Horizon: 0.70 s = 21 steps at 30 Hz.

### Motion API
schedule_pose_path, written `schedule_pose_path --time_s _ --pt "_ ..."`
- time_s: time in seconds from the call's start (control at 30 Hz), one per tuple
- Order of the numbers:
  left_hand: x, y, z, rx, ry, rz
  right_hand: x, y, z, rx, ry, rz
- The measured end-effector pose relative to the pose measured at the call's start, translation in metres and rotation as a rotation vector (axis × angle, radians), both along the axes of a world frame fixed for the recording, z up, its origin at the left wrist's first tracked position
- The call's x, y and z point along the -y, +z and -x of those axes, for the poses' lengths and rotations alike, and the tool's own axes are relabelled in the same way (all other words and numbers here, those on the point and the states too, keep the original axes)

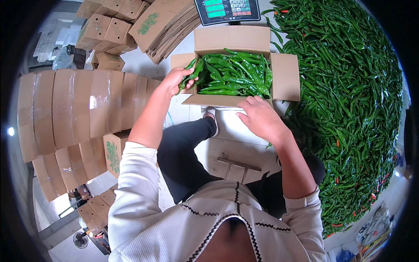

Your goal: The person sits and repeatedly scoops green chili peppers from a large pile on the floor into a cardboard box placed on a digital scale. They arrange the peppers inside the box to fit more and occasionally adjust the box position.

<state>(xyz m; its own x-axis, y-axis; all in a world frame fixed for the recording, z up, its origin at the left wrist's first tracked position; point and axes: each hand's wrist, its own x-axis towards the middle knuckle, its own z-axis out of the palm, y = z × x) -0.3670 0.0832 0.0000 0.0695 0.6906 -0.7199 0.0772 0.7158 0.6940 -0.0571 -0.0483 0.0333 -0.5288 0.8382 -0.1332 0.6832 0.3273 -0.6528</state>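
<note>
In front of me an open cardboard box point(284, 77) holds a heap of long green chili peppers point(232, 70), its flaps folded outward. My left hand point(180, 80) grips a few green peppers point(196, 70) over the box's left side. On the near edge rests my right hand point(260, 116), its fingertips at the near flap point(216, 100) beside the peppers. Those fingertips are partly hidden, so I cannot tell whether they pinch anything. Just behind the box stands a digital scale display point(227, 11) with lit green readouts and a keypad.
A large pile of green peppers point(347, 108), with a few red ones, spreads along the right. Taped cardboard boxes point(78, 101) are stacked at left. Flattened cartons point(167, 29) lie at the upper left. A low stool point(239, 163) shows between my legs.
</note>
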Motion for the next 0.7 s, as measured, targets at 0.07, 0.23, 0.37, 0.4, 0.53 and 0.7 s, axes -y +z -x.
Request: schedule_pose_path --time_s 0.07,0.23,0.37,0.4,0.53,0.7 --pt "-0.008 -0.011 -0.002 0.076 0.059 0.046 0.0 -0.001 0.0 -0.013 -0.015 -0.003" --pt "-0.02 -0.034 -0.007 0.269 0.28 0.128 -0.001 -0.003 0.001 -0.021 -0.025 -0.018" --pt "-0.018 -0.044 -0.014 0.31 0.283 -0.032 -0.001 -0.003 0.002 -0.014 -0.02 -0.015" --pt "-0.017 -0.044 -0.016 0.293 0.241 -0.063 -0.001 -0.003 0.002 -0.014 -0.018 -0.019" --pt "-0.012 -0.045 -0.021 0.047 0.17 -0.198 -0.002 -0.003 0.003 -0.009 -0.014 -0.017" --pt "-0.005 -0.044 -0.026 -0.21 0.26 -0.227 -0.001 -0.003 0.003 -0.001 -0.01 -0.022"
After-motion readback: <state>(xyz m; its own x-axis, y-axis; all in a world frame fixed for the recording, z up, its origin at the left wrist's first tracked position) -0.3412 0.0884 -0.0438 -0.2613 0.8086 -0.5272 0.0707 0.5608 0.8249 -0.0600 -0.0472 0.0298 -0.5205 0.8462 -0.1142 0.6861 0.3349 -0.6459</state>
